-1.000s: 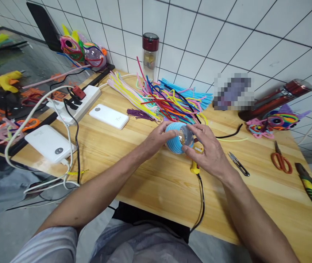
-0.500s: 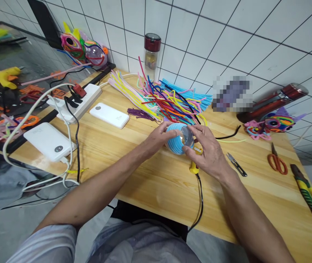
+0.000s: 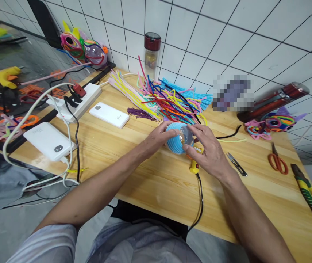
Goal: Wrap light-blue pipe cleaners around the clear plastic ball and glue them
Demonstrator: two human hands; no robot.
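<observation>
Left hand [image 3: 158, 137] and right hand [image 3: 210, 150] are holding a clear round piece [image 3: 175, 142], partly wrapped in light-blue coils, between them over the bench [image 3: 150, 190], the left thumb lying across the coils and the right thumb and fingers spreading around the clear side. Beside the right hand a yellow corded tool [image 3: 194, 167] is lying partly hidden, while coloured fuzzy stems [image 3: 172, 100] are resting in a heap just beyond.

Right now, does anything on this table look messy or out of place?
The colourful pipe cleaners look untidy: they lie criss-crossed in a loose heap, partly over the straighter blue bundle. Nothing else clearly stands out.
</observation>
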